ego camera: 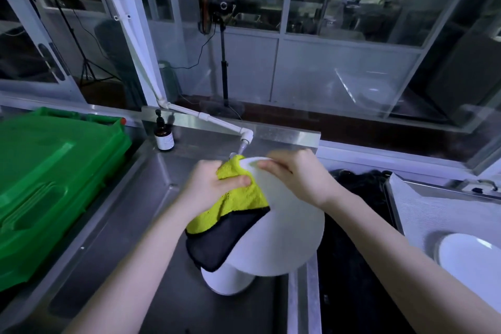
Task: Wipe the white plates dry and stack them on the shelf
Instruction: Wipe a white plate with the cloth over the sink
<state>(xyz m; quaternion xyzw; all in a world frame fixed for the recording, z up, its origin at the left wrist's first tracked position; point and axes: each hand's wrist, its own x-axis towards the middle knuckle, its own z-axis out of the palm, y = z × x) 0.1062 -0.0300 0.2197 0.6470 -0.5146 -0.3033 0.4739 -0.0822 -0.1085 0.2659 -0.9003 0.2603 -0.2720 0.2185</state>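
White plate (287, 238): stiff, breakable, probably wet-slick. Your right hand (295, 173) pinches its top rim; left hand (214, 184) clutches soft cloth (238, 206) against it. Grip rims firmly.

The round white plate (287, 225) looks smooth, faintly glossy ceramic. The yellow-and-black cloth (238, 211) is fluffy, matt pile. The steel desk (122, 225) is brushed, dull-shining metal; the green lidded bin (48, 184) is glossy moulded plastic.

Green plastic crate (48, 184) left; brown bottle (163, 134) beside white tap pipe (217, 122).
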